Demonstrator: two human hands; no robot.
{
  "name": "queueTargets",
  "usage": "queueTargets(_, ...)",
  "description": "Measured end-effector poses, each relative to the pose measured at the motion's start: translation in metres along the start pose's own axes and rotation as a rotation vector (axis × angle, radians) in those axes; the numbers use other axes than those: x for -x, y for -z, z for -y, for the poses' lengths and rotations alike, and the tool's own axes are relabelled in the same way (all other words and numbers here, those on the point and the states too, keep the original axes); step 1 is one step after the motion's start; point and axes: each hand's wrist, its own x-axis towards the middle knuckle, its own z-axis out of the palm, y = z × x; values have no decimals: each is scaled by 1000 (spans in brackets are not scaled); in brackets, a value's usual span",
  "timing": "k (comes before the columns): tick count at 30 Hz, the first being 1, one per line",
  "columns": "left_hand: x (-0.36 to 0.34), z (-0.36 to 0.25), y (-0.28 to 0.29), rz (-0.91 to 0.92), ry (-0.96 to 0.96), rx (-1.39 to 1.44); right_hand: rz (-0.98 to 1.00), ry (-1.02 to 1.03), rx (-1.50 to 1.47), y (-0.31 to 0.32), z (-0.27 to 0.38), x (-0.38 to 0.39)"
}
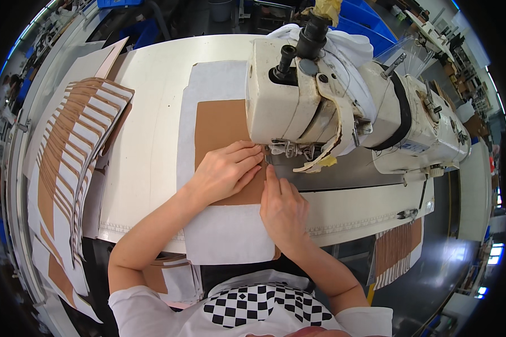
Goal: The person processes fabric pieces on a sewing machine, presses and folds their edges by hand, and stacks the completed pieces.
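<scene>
A brown panel (220,121) lies on a larger white sheet (213,236), under the head of a white sewing machine (272,106). My left hand (225,171) rests on the brown panel, fingers close together and laid flat, their tips beside the presser foot (268,154). On the panel's right edge is my right hand (284,210), its index finger stretched toward the presser foot. The other fingers of that hand are bent, and whether they pinch the edge is hidden. The needle tip is too small to make out.
A fanned stack of brown and white panels (90,121) lies left on the white table (143,112). More striped panels (396,253) hang below the table at right. White cloth (348,48) drapes over the machine. Blue bins (365,22) stand behind.
</scene>
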Motion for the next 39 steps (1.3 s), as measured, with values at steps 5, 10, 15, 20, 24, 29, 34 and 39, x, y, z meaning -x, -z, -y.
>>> queueTargets(5,4,1,-3,17,-59,10,-4,3,2,-1,-1,0)
queueTargets(10,6,-4,-1,22,-10,51,8,-1,-1,1,1,1)
queueTargets(15,3,-5,-1,-14,-11,18,-6,16,2,0,0,-1)
queueTargets(20,3,-8,0,-24,33,-34,-36,68,36,1,-1,-3)
queueTargets(24,10,-4,0,31,-43,27,7,43,-2,2,1,3)
queueTargets(29,6,-6,3,26,-15,39,30,50,11,2,0,0)
queueTargets(34,4,-3,0,-5,10,38,-65,45,-32,-4,-2,-2)
queueTargets(39,5,0,-1,-5,4,18,-60,55,-38,-3,0,-2)
